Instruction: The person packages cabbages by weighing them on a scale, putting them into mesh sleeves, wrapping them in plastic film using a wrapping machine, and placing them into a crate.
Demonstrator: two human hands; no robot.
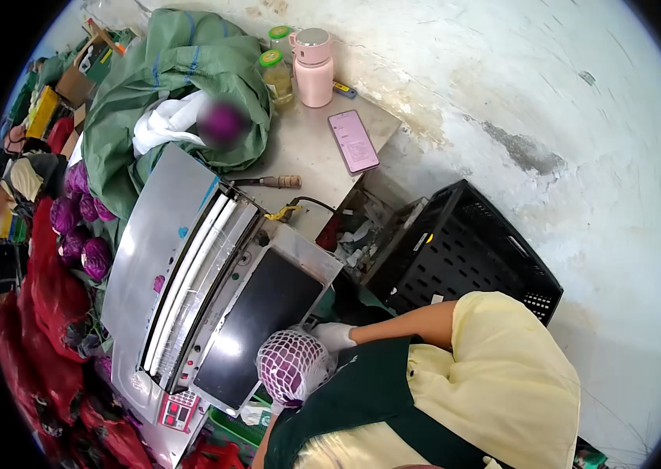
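Note:
A round purple cabbage in white mesh netting (291,366) is held close to the dark green apron, at the near edge of the wrapping machine's black plate (264,320). My right hand (334,336), in a white glove, is closed at the netting on the cabbage's right side. Below the cabbage, my left hand (274,406) is mostly hidden; only a small part shows, and its fingers cannot be made out. White film rolls (189,273) lie across the machine, beside a silver cover (154,234).
A black crate (463,258) stands at the right by the wall. Behind the machine are a phone (354,141), pink bottle (315,74), jars (276,78), wooden-handled tool (279,181) and green sack (174,62). Purple cabbages (96,258) and red net bags (53,289) lie left.

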